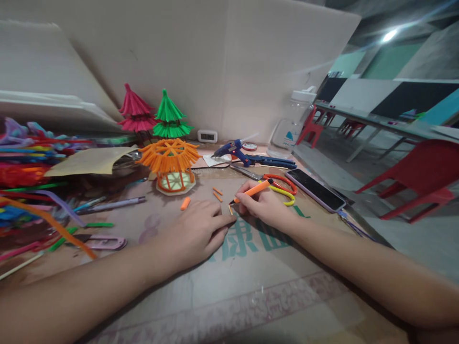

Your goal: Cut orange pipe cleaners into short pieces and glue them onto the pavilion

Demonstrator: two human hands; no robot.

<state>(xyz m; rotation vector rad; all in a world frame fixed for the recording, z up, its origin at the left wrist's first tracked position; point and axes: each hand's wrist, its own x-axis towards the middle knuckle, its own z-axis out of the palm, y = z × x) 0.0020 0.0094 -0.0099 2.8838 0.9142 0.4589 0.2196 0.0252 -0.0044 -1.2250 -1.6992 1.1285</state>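
Note:
An orange marker pen (254, 191) sits in my right hand (256, 203), pinched between thumb and fingers. Its dark tip points down at a short pale stick (230, 209), partly orange. My left hand (201, 224) rests on the board, fingers bent, with a fingertip holding the near end of that stick. Two short orange sticks (217, 195) lie just beyond the hands. An orange marker cap (185, 203) lies on its side by my left knuckles. Behind it stands a small model pavilion (172, 165) with an orange roof and a pale base.
Scissors (287, 184), a phone (315, 190), a blue glue gun (234, 151) and a water bottle (287, 131) lie or stand at the right and back. Red and green roofed models (172, 114) stand behind. Coloured pipe cleaners (21, 205) and a craft knife (103, 241) fill the left.

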